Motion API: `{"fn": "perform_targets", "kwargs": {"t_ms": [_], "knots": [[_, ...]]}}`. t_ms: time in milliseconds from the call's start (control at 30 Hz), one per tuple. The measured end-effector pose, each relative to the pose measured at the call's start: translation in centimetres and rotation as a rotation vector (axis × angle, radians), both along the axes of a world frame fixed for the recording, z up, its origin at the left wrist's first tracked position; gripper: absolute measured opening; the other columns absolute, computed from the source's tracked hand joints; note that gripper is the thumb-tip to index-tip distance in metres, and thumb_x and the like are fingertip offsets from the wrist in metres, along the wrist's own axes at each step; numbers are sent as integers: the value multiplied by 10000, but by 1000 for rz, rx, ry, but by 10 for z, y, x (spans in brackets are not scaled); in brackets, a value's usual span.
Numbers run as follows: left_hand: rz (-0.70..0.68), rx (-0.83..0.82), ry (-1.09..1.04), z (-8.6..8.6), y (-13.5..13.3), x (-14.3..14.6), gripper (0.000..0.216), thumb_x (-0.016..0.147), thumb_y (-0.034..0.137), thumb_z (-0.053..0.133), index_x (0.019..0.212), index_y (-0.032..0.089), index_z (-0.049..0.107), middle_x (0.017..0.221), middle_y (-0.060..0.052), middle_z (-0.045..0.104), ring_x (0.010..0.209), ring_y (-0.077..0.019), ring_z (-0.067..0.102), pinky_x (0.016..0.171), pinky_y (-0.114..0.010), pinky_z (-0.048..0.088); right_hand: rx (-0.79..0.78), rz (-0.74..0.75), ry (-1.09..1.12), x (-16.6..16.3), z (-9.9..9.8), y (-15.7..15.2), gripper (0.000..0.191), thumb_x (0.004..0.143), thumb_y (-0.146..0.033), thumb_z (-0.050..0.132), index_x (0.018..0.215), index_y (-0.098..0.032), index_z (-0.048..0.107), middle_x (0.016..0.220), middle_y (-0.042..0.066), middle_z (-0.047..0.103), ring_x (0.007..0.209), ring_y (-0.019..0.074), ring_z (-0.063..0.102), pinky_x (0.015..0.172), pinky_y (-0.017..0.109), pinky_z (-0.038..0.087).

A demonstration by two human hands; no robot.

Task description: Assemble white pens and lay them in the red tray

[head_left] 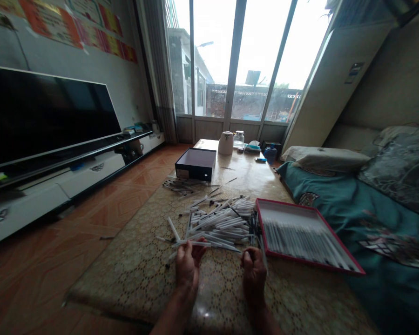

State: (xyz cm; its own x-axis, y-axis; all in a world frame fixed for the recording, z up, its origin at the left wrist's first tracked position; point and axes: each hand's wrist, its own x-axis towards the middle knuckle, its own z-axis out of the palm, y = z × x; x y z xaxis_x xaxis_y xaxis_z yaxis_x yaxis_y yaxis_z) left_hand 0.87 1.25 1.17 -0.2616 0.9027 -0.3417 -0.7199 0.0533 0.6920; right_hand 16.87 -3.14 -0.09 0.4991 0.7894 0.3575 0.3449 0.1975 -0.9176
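Note:
My left hand [186, 266] is closed, pinching a white pen barrel [201, 244] that lies sideways across the fingers. My right hand [254, 273] is curled shut near the front right of the pile; what it holds, if anything, is too small to make out. Just beyond both hands spreads a heap of white pen barrels [223, 223], some with dark ends. To the right, a shallow red-rimmed box [309, 264] holds a row of pens [300, 239] laid side by side. Thin dark pen parts [179, 186] lie scattered behind the heap.
A dark open box [194, 173] stands farther back on the patterned table [125, 274]. At the far end are a beige kettle [226, 144], a glass jar [239, 139] and a tissue pack [253, 146]. A green-covered sofa [321, 186] runs along the right.

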Motion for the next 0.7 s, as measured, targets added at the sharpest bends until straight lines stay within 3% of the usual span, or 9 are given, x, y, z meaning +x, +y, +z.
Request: {"fn": "perform_targets", "kwargs": {"t_ms": [333, 500, 700], "knots": [[-57, 11, 28, 3, -7, 7, 44, 827, 156, 517, 810, 176, 482, 742, -64, 716, 676, -184, 696, 622, -297, 557, -2, 50, -59, -1, -5, 0, 215, 863, -379, 395, 815, -199, 503, 613, -33, 479, 534, 129, 468, 531, 231, 361], [-44, 30, 48, 6, -10, 10, 135, 764, 131, 595, 832, 176, 488, 793, -65, 716, 703, -172, 691, 653, -285, 555, 10, 23, -59, -2, -4, 1, 216, 857, -379, 396, 798, -202, 505, 616, -33, 487, 526, 124, 475, 533, 229, 373], [-176, 105, 38, 14, -16, 11, 256, 681, 240, 694, 839, 172, 504, 816, -67, 712, 731, -201, 689, 663, -305, 552, -2, 9, -45, -1, -4, 4, 222, 871, -378, 370, 791, -205, 482, 604, -37, 478, 510, 123, 463, 518, 229, 371]]}}
